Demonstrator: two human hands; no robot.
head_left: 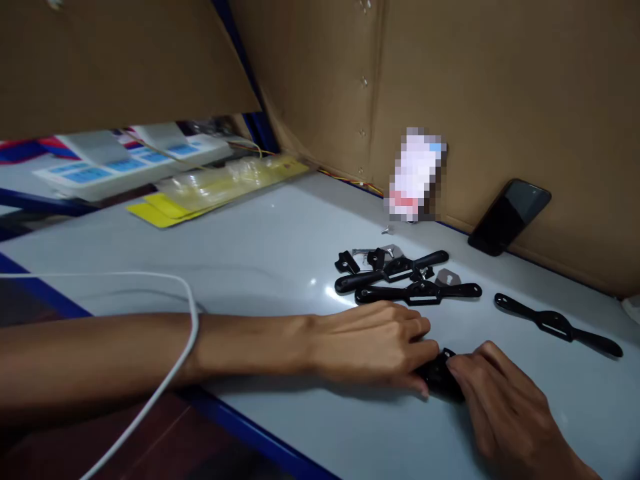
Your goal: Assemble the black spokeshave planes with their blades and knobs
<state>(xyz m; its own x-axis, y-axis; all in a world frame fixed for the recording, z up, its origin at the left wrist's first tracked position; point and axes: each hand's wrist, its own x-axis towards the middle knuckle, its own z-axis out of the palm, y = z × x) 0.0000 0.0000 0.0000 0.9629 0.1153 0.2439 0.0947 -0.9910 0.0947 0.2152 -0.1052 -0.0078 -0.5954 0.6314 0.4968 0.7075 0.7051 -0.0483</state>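
Note:
My left hand [373, 343] lies low over the table, its fingers closed round one side of a black spokeshave [443, 380]. From the other side my right hand [510, 407] pinches at the middle of the same spokeshave; my fingers hide most of it. Beyond my left hand lie two more black spokeshave bodies [385, 293], one behind the other. Around them are small black clamp plates [347, 262], grey metal blades [449, 278] and screws. Another spokeshave body [557, 325] rests by itself to the right.
A dark phone [510, 217] leans on the cardboard wall [500, 100], beside a pixelated screen [415, 173]. One loose screw [386, 231] lies before it. Yellow cards in clear plastic [220, 190] sit at the back left. A white cable [187, 333] crosses over my left forearm.

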